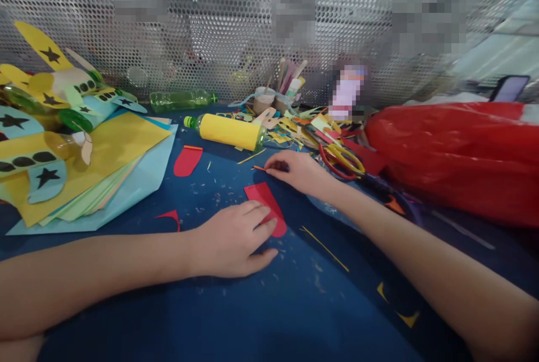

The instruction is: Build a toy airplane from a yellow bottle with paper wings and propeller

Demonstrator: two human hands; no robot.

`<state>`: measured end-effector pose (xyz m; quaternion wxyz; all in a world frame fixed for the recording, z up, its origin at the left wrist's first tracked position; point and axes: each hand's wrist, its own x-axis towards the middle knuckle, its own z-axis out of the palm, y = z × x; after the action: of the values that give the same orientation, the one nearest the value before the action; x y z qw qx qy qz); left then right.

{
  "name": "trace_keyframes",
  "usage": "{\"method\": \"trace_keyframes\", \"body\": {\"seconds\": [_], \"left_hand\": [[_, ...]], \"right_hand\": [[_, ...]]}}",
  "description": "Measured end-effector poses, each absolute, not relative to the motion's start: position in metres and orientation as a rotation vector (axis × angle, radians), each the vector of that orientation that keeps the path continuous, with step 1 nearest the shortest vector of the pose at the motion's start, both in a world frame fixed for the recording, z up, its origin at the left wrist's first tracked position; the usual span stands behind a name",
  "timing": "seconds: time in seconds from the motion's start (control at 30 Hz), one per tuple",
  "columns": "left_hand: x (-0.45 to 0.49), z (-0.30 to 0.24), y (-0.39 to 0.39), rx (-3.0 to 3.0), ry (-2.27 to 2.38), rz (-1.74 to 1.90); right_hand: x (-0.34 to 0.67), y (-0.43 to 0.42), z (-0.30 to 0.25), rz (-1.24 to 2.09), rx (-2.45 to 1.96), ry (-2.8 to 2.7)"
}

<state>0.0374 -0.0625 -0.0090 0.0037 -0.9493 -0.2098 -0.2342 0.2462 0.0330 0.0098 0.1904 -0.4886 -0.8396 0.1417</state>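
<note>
My left hand (pixel 233 238) lies flat on the blue table, fingers stretched out and pressing on a red paper cut-out (pixel 266 205) with one rounded end. My right hand (pixel 295 170) is just beyond it, fingers pinched round a thin dark pen-like thing with an orange tip (pixel 259 168) that touches the table above the red piece. A second red cut-out (pixel 187 160) of the same shape lies to the left. A bottle wrapped in yellow paper (pixel 229 131) lies on its side behind.
A stack of yellow and light blue sheets (pixel 113 165) sits at left with bottle-and-paper aeroplanes (pixel 50 98) on it. Scissors (pixel 343 160) and paper scraps lie right of my right hand. A red plastic bag (pixel 455 149) fills the right. A perforated metal screen stands behind.
</note>
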Motion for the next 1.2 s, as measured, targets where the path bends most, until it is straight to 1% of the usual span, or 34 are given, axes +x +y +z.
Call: {"method": "trace_keyframes", "body": {"seconds": [0.13,0.3,0.43,0.63,0.97,1.2], "left_hand": [[0.037,-0.009,-0.062,-2.963,-0.653,-0.735],[0.037,-0.009,-0.062,-2.956,-0.617,-0.748],[0.037,-0.009,-0.061,-2.963,-0.621,-0.741],[0.038,-0.008,-0.060,-2.965,-0.618,-0.719],[0.038,-0.007,-0.059,-2.993,-0.641,-0.675],[0.038,-0.007,-0.060,-2.988,-0.642,-0.666]], "right_hand": [[0.245,0.030,0.009,0.442,-1.359,-2.315],[0.237,0.021,0.012,0.660,-1.182,-2.254],[0.236,0.017,0.015,0.701,-1.144,-2.331],[0.238,0.018,0.020,0.875,-1.102,-2.231],[0.237,0.017,0.020,0.761,-1.037,-2.387],[0.238,0.018,0.016,0.749,-1.031,-2.394]]}}
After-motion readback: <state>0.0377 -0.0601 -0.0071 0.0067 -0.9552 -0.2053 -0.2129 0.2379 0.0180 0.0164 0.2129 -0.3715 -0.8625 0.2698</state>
